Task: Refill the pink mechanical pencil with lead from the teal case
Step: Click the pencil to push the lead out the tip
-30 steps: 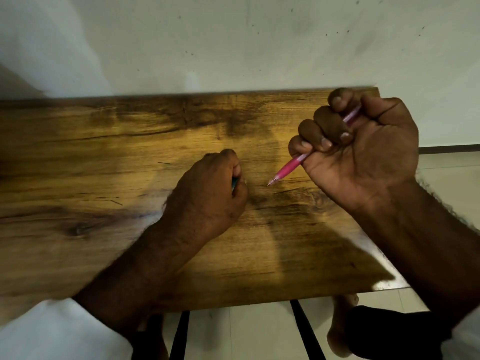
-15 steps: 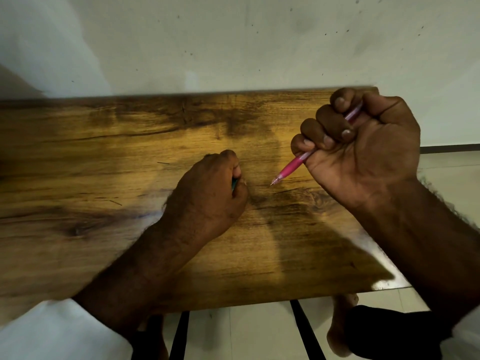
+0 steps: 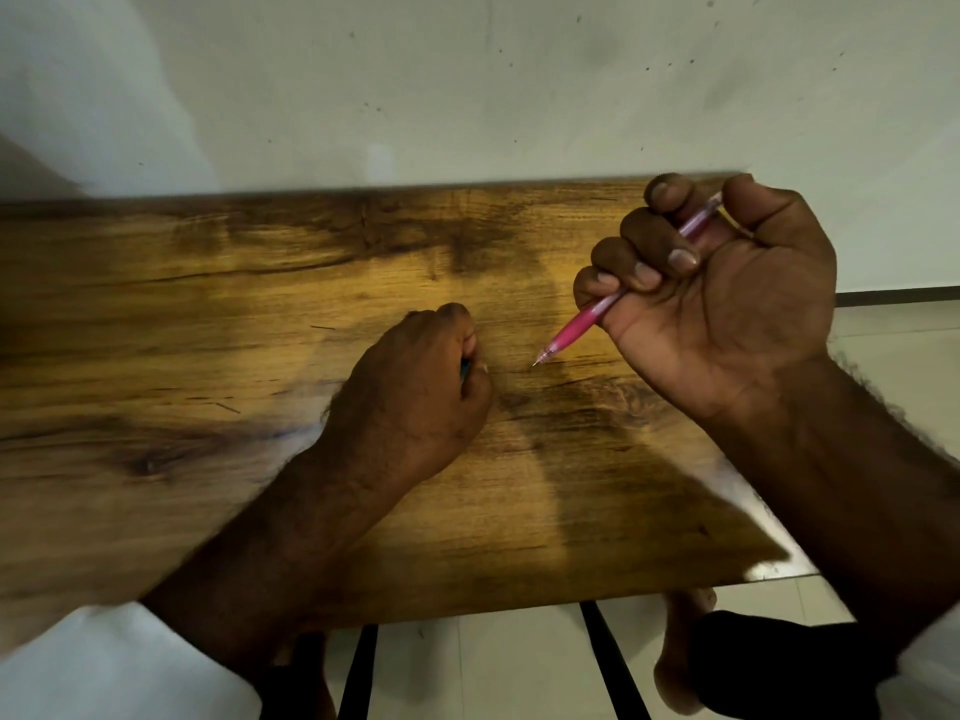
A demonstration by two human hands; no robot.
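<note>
While my left hand (image 3: 415, 392) rests fisted on the table (image 3: 208, 314), clamped on the mostly hidden teal case (image 3: 464, 370), my right hand (image 3: 727, 288), right of it, grips the pink mechanical pencil (image 3: 576, 324), tip angled down just above the wood.

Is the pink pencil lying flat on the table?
No. The right hand grips the pencil in a fist, tilted, its tip pointing down at the table.
</note>
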